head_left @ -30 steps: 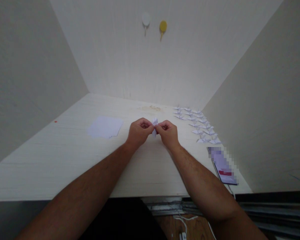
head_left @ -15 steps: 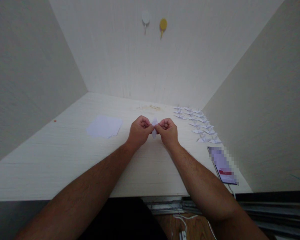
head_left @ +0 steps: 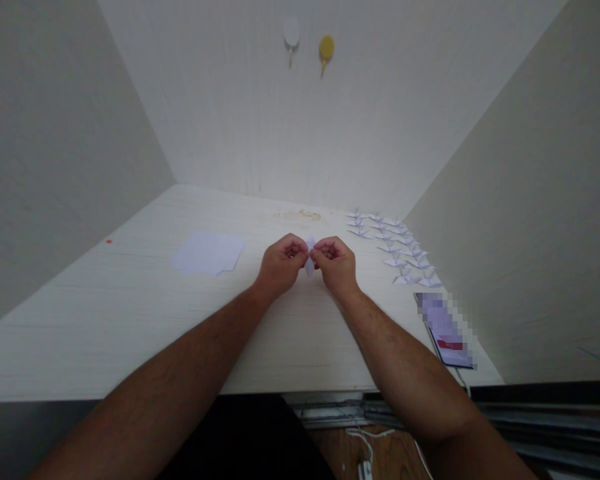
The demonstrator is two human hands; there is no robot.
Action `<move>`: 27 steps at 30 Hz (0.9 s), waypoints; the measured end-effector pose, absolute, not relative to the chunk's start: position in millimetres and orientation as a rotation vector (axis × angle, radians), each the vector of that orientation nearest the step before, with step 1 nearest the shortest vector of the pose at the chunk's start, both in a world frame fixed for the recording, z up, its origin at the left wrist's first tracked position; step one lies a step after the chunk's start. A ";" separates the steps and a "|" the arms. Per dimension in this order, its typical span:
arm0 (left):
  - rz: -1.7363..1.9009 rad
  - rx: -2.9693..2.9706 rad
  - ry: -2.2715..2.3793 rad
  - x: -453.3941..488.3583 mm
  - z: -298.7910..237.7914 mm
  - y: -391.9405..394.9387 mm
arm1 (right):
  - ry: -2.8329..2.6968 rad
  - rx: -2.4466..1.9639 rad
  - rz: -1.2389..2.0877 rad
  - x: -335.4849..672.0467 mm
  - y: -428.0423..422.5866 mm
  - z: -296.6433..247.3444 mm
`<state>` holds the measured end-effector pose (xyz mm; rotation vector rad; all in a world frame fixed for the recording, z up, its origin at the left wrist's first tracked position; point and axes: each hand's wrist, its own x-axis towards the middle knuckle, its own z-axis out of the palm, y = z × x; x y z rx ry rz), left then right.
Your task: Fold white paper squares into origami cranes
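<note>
My left hand (head_left: 281, 265) and my right hand (head_left: 336, 264) meet over the middle of the pale wooden desk (head_left: 130, 320). Both are closed in a pinch on a small folded piece of white paper (head_left: 309, 261) held between them, just above the desktop. Most of the paper is hidden by my fingers. A loose stack of white paper sheets (head_left: 209, 253) lies to the left of my left hand.
Several small folded paper cranes (head_left: 397, 250) sit in rows at the back right of the desk. A phone (head_left: 446, 330) lies near the front right edge with a cable running off it. Two hooks (head_left: 309, 45) hang on the back wall; walls close in on three sides.
My hands stay pinched on the folded paper and have barely shifted; the fingers have worked slightly closer together on it.
</note>
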<state>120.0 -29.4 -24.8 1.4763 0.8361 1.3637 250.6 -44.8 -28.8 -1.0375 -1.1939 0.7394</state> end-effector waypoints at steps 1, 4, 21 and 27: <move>1.364 1.505 0.844 119.6 -25.7 -28.9 | -1.198 -1.037 0.734 250.5 -45.1 -28.3; 1.360 1.539 0.884 118.9 -25.9 -28.3 | -1.202 -1.065 0.729 251.9 -45.1 -28.3; 1.283 1.498 1.015 109.2 -16.5 -23.9 | -1.362 -1.134 0.670 264.9 -39.3 -30.4; 1.205 1.491 1.019 109.3 -15.8 -23.3 | -1.294 -1.130 0.871 261.1 -42.7 -23.7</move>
